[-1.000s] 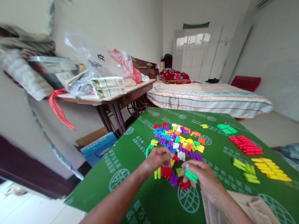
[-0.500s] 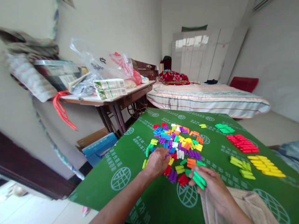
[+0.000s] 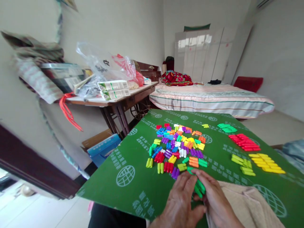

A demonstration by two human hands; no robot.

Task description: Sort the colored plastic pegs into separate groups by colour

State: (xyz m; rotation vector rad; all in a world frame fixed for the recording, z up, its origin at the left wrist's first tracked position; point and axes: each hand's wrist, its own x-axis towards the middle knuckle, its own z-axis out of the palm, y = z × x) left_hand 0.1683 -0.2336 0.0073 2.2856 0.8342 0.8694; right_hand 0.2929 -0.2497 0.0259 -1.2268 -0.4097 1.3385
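Note:
My right hand [image 3: 217, 198] is closed around several green finger-shaped plastic pieces [image 3: 199, 188], held together side by side. Against it, my left hand [image 3: 181, 196] curls over the same green pieces from the left, its fingertips touching them; its thumb lies below them. Whether the left fingers pinch a separate piece is hidden. Beyond both hands, a mixed spread of small rounded plastic pieces [image 3: 182, 153] covers the middle of the green tabletop [image 3: 99, 186], mostly in pairs or short rows. Purple pieces [image 3: 175, 173] lie just past my left fingertips.
Sorted at the right are green pieces [image 3: 227, 128], red pieces [image 3: 244, 142], yellow pieces [image 3: 267, 163] and lime pieces [image 3: 243, 165]. A beige cloth [image 3: 247, 202] lies beside my right hand. Further off stand a cluttered sewing table [image 3: 140, 91] and a bed [image 3: 211, 98].
My left hand has moved from the mixed pieces, back and right, to meet my right hand at the green pieces. Red and lime pieces it covered now show.

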